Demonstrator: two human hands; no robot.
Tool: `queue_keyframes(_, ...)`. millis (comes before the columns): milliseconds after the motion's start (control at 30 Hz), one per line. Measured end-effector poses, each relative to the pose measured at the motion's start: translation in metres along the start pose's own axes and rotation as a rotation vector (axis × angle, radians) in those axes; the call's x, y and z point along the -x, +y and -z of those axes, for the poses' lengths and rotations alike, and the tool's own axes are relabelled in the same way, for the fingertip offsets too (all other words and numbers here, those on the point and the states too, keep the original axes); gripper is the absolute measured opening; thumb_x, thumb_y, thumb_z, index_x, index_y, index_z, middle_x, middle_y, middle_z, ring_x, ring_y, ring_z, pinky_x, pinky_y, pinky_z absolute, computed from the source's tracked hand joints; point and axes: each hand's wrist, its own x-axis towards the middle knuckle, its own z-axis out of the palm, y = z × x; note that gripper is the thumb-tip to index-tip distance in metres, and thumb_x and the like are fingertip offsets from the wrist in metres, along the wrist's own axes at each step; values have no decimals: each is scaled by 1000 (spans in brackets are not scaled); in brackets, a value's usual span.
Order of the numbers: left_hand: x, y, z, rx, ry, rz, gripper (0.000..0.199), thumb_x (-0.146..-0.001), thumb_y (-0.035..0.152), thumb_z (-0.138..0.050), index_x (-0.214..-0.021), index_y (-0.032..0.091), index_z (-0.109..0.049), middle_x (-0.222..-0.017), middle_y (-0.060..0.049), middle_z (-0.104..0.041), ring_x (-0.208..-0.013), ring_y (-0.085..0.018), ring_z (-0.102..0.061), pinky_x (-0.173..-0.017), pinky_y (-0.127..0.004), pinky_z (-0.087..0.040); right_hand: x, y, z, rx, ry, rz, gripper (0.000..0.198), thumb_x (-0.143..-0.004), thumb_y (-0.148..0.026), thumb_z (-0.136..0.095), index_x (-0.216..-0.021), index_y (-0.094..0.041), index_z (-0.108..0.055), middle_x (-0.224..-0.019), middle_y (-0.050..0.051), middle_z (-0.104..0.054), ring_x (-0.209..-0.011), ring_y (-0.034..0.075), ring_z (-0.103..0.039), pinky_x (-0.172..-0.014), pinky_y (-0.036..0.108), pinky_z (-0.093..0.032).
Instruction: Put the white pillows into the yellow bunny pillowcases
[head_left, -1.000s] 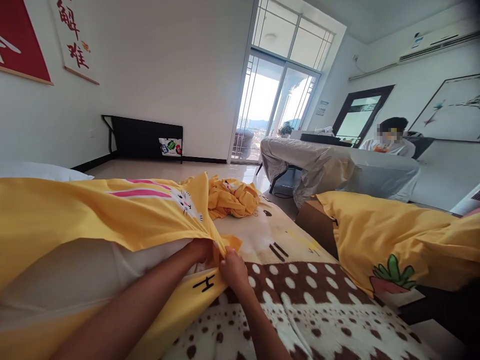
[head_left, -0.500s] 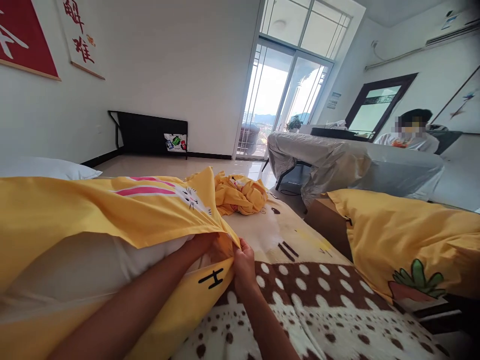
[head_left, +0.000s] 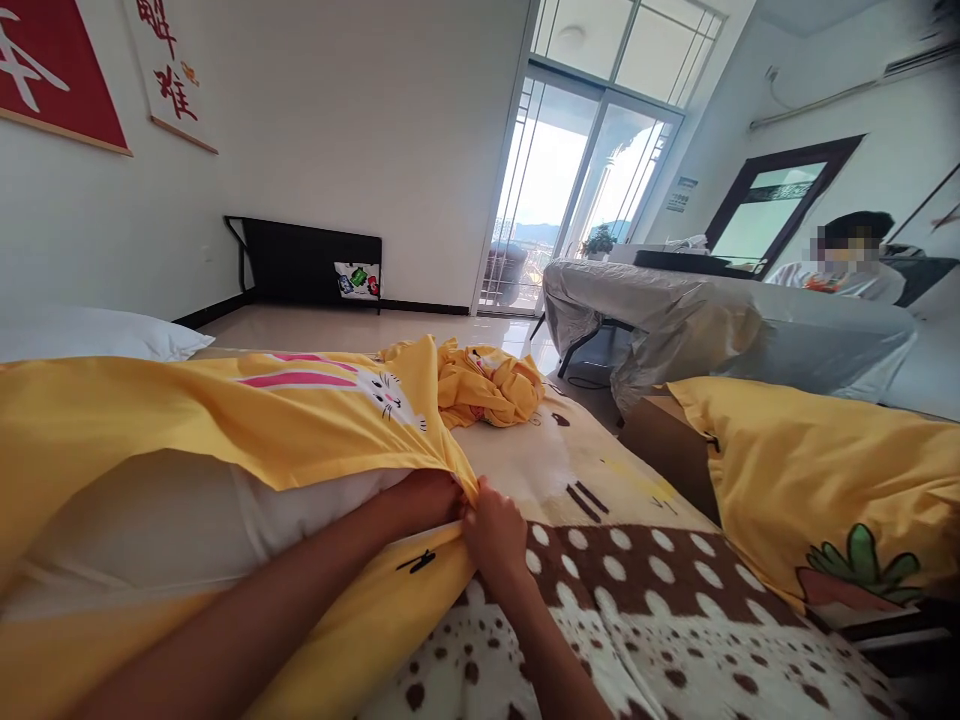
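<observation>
A yellow pillowcase with a white rabbit and pink ears printed on it lies partly over a white pillow. Its open side gapes toward me, baring the pillow. My left hand reaches into that opening beside the pillow, near the corner of the case; its fingers are hidden by the cloth. Closed on the pillowcase's edge at the same corner is my right hand. The two hands are close together. The lower flap of the case, with a black printed mark, hangs below my left forearm.
A brown and cream spotted blanket lies under the work. Crumpled yellow cloth rests beyond the pillowcase. At right, a yellow pillow with a plant print lies by a cardboard box. A person sits behind a plastic-covered table.
My left hand has moved right inside the case, closer to my right hand at the corner. The lower flap has folded, squeezing its black mark. The view has shifted slightly.
</observation>
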Motion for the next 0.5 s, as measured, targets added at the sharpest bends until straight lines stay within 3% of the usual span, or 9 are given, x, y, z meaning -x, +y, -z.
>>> queue_keyframes(100,-4,-5,0,23,-28,68,14,-75,21,-51,-75,14,-63,-86,-10,-68,-80,-23,-62,-74,-33,-46,-1,1,0,-1,19,-3,25,-82,-14,-41,-102,-18,-55,-88,9,-69,-84,23,-64,-59,28,-29)
queue_keyframes(267,-2,-13,3,102,-93,64,18,-65,26,-61,-80,16,-63,-90,-8,-69,-83,-24,-61,-74,-32,-46,-4,5,-3,-35,29,8,28,-79,-12,-41,-102,-18,-55,-86,8,-69,-83,23,-63,-57,28,-24)
queue_keyframes(367,0,-13,6,168,-102,77,11,-69,21,-54,-74,16,-63,-84,-6,-69,-79,-21,-61,-72,-29,-46,-5,6,-4,-49,34,12,28,-80,-14,-43,-105,-18,-55,-87,8,-69,-85,23,-62,-56,28,-22)
queue_keyframes(500,3,-17,15,283,-126,34,21,-72,13,-47,-79,18,-66,-84,-1,-70,-78,-16,-62,-72,-24,-46,-6,6,-4,-48,25,16,25,-82,-17,-43,-103,-19,-56,-87,8,-69,-84,23,-62,-56,29,-20)
